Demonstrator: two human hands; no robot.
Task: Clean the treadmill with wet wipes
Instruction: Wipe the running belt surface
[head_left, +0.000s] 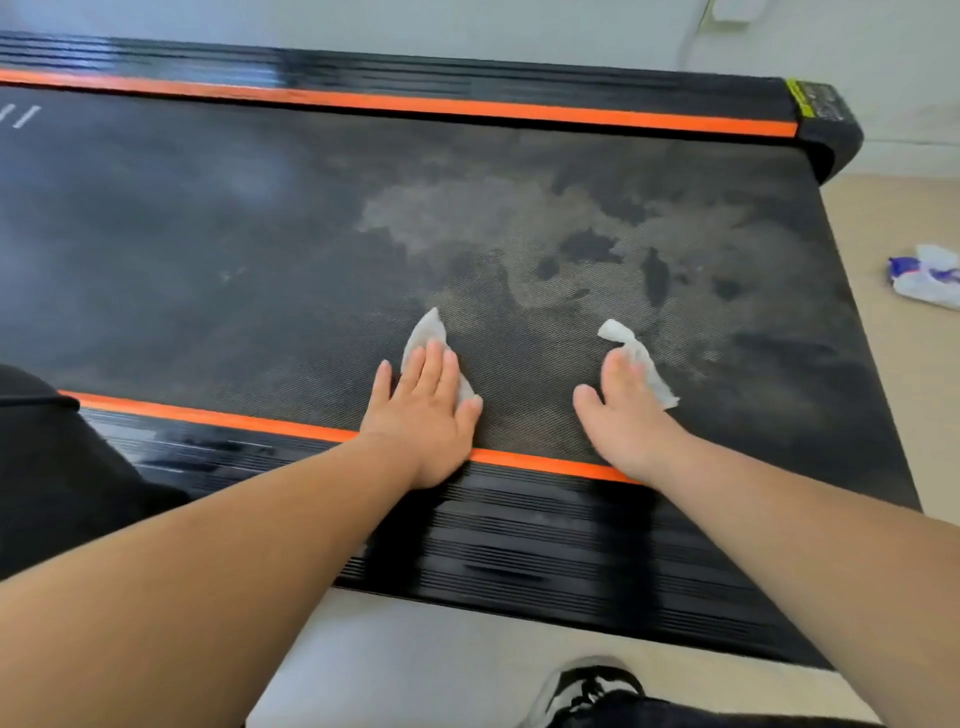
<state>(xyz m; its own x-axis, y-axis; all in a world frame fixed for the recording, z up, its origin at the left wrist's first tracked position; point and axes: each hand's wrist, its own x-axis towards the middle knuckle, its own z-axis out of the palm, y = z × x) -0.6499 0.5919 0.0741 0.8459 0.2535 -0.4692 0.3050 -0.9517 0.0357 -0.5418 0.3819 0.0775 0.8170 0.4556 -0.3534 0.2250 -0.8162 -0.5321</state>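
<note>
Black treadmill across most of view, lying left to right, far side against pale wall. Dark textured belt in the middle; large grey dusty patch on right half, with darker blotches inside it. Ribbed glossy side rail on near and far edge, each with orange stripe bordering the belt. Beige floor at right end and near side.

Both forearms reaching in from near edge over the near rail. Left hand flat on belt just past the near stripe, fingers straight and together, pressing down on left wipe; white tip of it sticking out beyond the fingertips, another bit at the thumb side. Right hand to the right, apart from the left, fingers also straight, palm down on right wipe; crumpled ends showing far and right of the hand. Both wipes on near part of belt, at near edge of the dusty patch.

Black-and-white shoe on floor at near edge. Crumpled white-and-blue packet on floor right of the treadmill, well apart from hands.
</note>
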